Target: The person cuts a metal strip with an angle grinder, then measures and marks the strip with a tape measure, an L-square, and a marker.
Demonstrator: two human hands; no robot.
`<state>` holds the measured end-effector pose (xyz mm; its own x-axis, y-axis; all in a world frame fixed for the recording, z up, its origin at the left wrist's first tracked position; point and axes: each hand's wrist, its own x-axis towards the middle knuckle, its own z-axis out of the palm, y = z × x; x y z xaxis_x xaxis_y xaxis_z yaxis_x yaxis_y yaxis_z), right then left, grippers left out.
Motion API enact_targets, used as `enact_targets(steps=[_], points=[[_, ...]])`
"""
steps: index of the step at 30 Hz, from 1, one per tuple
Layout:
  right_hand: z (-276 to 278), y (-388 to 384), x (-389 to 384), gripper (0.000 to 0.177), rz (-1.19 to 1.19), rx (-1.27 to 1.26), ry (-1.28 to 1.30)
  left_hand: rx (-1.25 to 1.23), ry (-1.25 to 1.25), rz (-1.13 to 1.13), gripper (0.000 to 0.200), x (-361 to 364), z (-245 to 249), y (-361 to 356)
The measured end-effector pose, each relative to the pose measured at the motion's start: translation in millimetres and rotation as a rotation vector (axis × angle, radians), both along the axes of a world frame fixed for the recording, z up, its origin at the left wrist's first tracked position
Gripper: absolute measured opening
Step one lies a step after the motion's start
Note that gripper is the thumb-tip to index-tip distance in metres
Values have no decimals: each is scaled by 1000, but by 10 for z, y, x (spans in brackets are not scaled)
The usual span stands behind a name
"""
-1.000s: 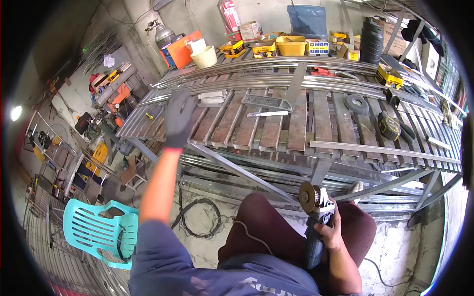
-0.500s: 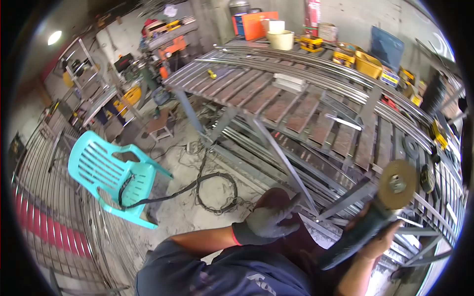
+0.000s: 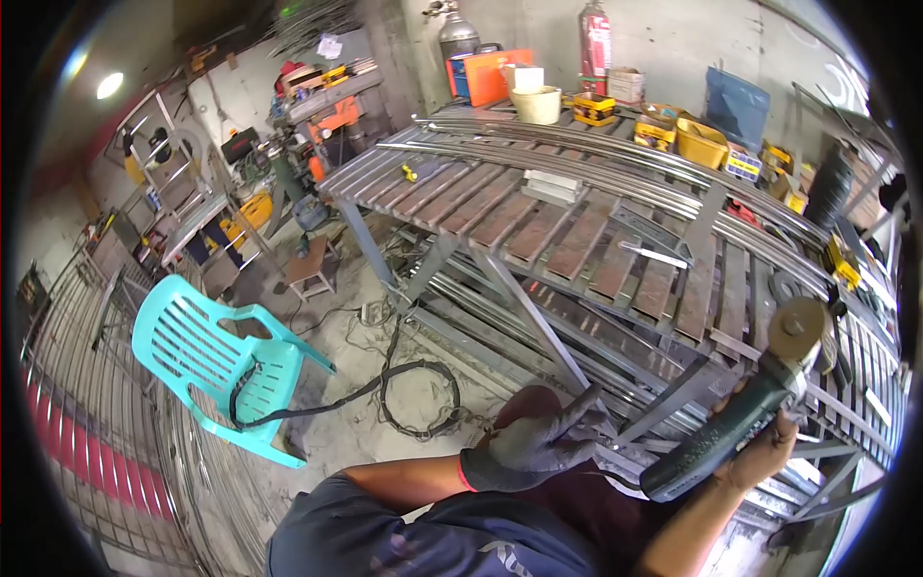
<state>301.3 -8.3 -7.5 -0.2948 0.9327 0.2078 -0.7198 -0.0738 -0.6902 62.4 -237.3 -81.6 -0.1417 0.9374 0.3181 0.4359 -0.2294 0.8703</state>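
The step in hand seems to be holding up the angle grinder (image 3: 707, 444) at four o'clock, the grip of the right hand (image 3: 764, 454) wrapped round it, disc (image 3: 796, 329) toward one o'clock. The gloved left hand (image 3: 529, 454), at five o'clock (fingers loose, apparently empty), needs clearance from the disc in any next move.

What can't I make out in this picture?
Head view: part of the bare right hand, hidden behind the dark, long-bodied angle grinder.
Head view: the full white lettering on the navy cloth shirt, cut off by the bottom edge.
Head view: print on the small white-and-blue cardboard box, too small to read.
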Motion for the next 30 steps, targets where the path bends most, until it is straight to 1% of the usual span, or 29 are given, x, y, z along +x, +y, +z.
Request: enact_targets(steps=[1, 2, 4, 6, 7, 8, 9, 10, 12, 13, 14, 15, 16, 17, 18, 20, 21, 22, 24, 25, 26, 28, 29, 30], points=[[-36, -4, -10, 61, 17, 1, 0, 26, 31, -31, 97, 24, 89, 77], [-68, 0, -12, 58, 8, 10, -13, -8, 7, -73, 99, 74, 200, 156], [-116, 13, -11, 54, 16, 24, -43, -51, -155, -158, 102, 205, 403, 362], [-151, -10, -56, 52, 25, 72, -20, -80, -433, -243, 106, 362, 571, 593], [-106, -84, -94, 53, -1, 73, -44, -216, -473, -277, 111, 380, 720, 679], [-66, -164, -131, 54, -27, 75, -67, -269, -514, -352, 111, 409, 854, 740], [-140, -191, -166, 59, -20, 42, -35, -322, -557, -428, 112, 446, 971, 796], [-173, -186, -178, 76, 37, 93, -39, -262, -496, -413, 107, 532, 942, 842], [-191, -344, -287, 96, -35, 190, -159, -151, -408, -369, 97, 608, 897, 914], [-184, -381, -332, 114, 24, 279, -152, -100, -381, -344, 91, 573, 894, 939], [26, -550, -402, 125, 83, 261, -137, -48, -353, -319, 86, 533, 918, 955], [3, -553, -428, 128, 112, 335, -190, -174, -511, -337, 76, 456, 1063, 821], [-29, -544, -451, 132, 138, 407, -242, -206, -453, -275, 76, 312, 1071, 753], [69, -557, -404, 135, 240, 461, -284, -242, -400, -210, 75, 157, 1022, 694], [99, -524, -343, 131, 228, 595, -424, -278, -350, -143, 75, 32, 1018, 616], [101, -447, -195, 122, 224, 739, -633, -125, -483, -48, 67, -140, 1457, 478], [111, -460, -159, 103, 156, 770, -624, -114, -469, 19, 64, -393, 1485, 430], [160, -444, -96, 98, 172, 839, -640, -103, -453, 83, 60, -704, 1474, 398], [335, -387, 63, 88, 201, 973, -676, -203, 12, 399, 57, -1323, 1678, 401], [448, -472, 63, 71, 178, 932, -600, -245, 248, 548, 56, -1631, 1799, 430], [505, -514, 90, 68, 217, 934, -554, -279, 487, 692, 55, -1909, 1889, 472], [602, -600, 151, 62, 295, 941, -462, -246, 715, 838, 55, -2370, 1962, 575], [697, -709, 156, 52, 301, 902, -427, -312, 701, 855, 58, -2723, 1899, 656], [730, -752, 158, 51, 319, 934, -383, -384, 727, 878, 58, -2906, 1919, 732]])
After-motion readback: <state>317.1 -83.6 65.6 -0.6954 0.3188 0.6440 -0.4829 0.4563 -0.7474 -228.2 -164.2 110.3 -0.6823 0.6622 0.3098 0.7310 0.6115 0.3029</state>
